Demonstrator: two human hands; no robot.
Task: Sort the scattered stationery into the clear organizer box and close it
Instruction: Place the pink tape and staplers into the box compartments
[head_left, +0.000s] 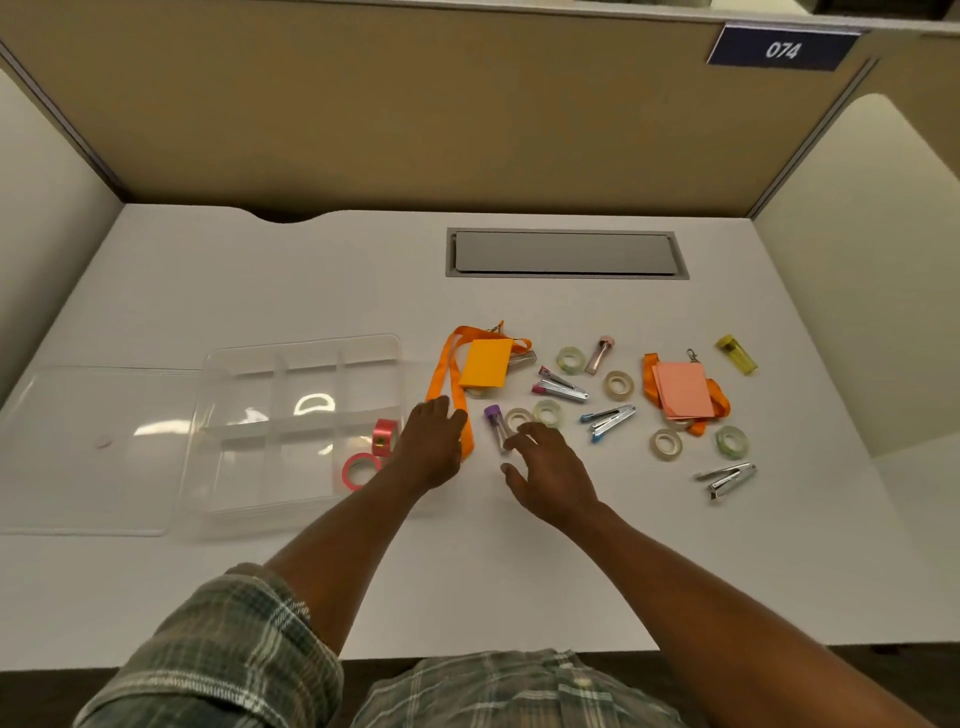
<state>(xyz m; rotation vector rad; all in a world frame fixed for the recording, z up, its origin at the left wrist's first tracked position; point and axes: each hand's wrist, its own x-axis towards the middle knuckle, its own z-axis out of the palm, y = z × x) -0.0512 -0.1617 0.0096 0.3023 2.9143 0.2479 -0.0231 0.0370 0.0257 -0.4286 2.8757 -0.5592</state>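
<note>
The clear organizer box (291, 364) lies open on the white desk, its lid (83, 447) folded out flat to the left. Two pink tape rolls (358, 470) sit in its front right compartment. My left hand (428, 447) hovers with relaxed fingers between the box and an orange lanyard (457, 379) with an orange card. My right hand (545, 467) is spread open just short of a purple-capped tube (494, 423) and a white tape roll (518, 417). Neither hand holds anything.
More stationery lies scattered to the right: several tape rolls (571, 359), staplers (563, 387), a pink tube (600, 354), a yellow lighter-shaped item (736, 354), a second lanyard with pink notes (683, 389). A grey cable hatch (566, 253) sits behind. Cubicle walls enclose the desk.
</note>
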